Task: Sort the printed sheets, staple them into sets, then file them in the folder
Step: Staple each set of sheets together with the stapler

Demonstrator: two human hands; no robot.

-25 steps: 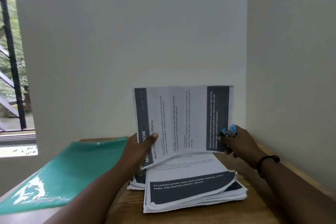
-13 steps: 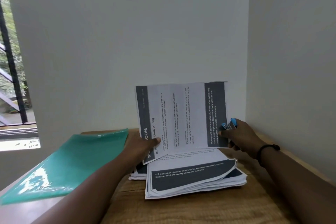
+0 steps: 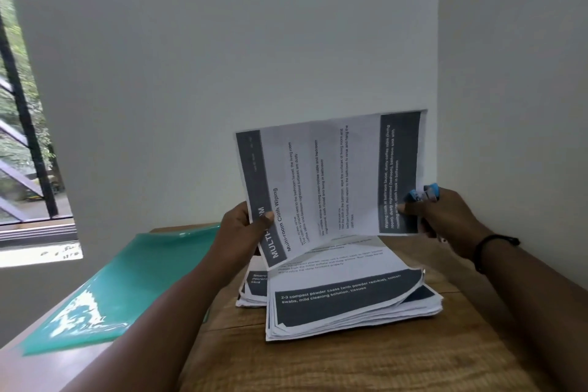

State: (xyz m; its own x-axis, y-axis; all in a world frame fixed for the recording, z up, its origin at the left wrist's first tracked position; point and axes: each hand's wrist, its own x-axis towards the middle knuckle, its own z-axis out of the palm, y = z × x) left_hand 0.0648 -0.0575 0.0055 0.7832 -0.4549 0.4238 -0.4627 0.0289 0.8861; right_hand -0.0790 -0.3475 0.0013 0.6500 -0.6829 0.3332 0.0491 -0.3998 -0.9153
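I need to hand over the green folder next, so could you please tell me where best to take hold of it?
Take the green folder by its near right long edge, coming from the right: it lies flat and bare there beside the left forearm, apart from the paper stack.

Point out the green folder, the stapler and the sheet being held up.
green folder (image 3: 133,277): head view, middle of its glossy cover.
stapler (image 3: 428,192): head view, blue end above the right hand's fingers.
held sheet (image 3: 331,181): head view, white centre of the page.
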